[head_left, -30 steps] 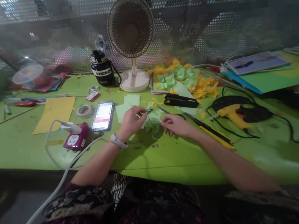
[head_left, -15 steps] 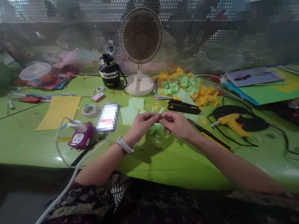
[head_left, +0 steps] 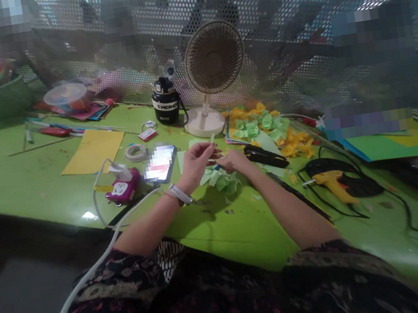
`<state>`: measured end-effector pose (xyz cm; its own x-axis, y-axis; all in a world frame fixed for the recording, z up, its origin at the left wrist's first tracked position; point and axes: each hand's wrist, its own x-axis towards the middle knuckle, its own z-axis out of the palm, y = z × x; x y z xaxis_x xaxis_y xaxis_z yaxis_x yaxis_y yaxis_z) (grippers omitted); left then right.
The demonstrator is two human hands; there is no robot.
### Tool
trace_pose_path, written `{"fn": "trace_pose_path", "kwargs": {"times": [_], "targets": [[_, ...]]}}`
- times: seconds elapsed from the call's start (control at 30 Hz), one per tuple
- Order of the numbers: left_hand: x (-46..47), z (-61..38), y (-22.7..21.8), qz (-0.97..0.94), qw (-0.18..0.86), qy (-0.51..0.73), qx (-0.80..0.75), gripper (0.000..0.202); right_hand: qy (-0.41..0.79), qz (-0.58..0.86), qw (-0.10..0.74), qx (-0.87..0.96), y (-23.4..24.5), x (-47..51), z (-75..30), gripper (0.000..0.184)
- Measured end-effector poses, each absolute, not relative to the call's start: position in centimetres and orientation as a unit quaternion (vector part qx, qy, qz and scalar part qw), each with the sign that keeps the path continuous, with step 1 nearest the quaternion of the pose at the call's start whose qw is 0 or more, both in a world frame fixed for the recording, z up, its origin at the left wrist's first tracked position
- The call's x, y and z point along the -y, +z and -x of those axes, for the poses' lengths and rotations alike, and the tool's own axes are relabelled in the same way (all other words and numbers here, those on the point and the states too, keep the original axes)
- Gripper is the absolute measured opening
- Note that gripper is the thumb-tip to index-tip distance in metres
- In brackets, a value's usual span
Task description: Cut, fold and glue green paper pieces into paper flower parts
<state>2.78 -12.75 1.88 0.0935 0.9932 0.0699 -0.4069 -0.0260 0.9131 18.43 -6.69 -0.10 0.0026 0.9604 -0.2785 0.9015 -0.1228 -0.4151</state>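
Note:
My left hand (head_left: 196, 164), with a white watch band (head_left: 180, 194) at its wrist, pinches a small pale green paper piece (head_left: 212, 138) that sticks up above thumb and fingers. Close beside it, my right hand (head_left: 235, 161) is turned down with curled fingers over the table. What those fingers hold, if anything, is hidden; a small bit of blue shows at their tips. Just below both hands lies a cluster of cut light green paper pieces (head_left: 225, 181). A black long-shaped case or tool (head_left: 266, 155) lies right of my right hand.
Yellow and green paper flowers (head_left: 263, 125) are heaped behind, near a fan (head_left: 214, 57) and a dark bottle (head_left: 166, 104). To the right rests a yellow glue gun (head_left: 333, 182) with its cord. A phone (head_left: 160, 165), tape roll (head_left: 135, 153) and purple power adapter (head_left: 123, 186) are left.
My hands, which were meeting fingertip to fingertip, are now apart. The left has lifted slightly with the paper piece; the right has turned downward. The view has shifted a little.

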Motion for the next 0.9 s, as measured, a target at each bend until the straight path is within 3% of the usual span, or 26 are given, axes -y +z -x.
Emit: {"fn": "trace_pose_path", "kwargs": {"times": [0.27, 0.4, 0.53, 0.67, 0.9], "targets": [[12.4, -2.9, 1.5, -0.409, 0.636, 0.558, -0.342, 0.009, 0.326, 0.703, 0.220, 0.592, 0.5, 6.3, -19.0, 0.031], [12.6, -3.0, 1.4, -0.389, 0.676, 0.525, -0.341, 0.008, 0.340, 0.677, 0.316, 0.571, 2.7, 8.3, -21.4, 0.015], [13.2, -3.3, 0.9, -0.377, 0.729, 0.465, -0.333, 0.006, 0.362, 0.568, 0.426, 0.604, 3.3, 12.8, -23.8, 0.016], [14.0, -3.6, 0.6, -0.385, 0.760, 0.412, -0.324, 0.006, 0.285, 0.522, 0.375, 0.711, 2.3, 16.8, -24.4, 0.027], [14.9, -3.9, 0.3, -0.386, 0.778, 0.388, -0.309, 0.009, 0.175, 0.511, 0.349, 0.766, 0.4, 17.6, -24.5, 0.027]]}}
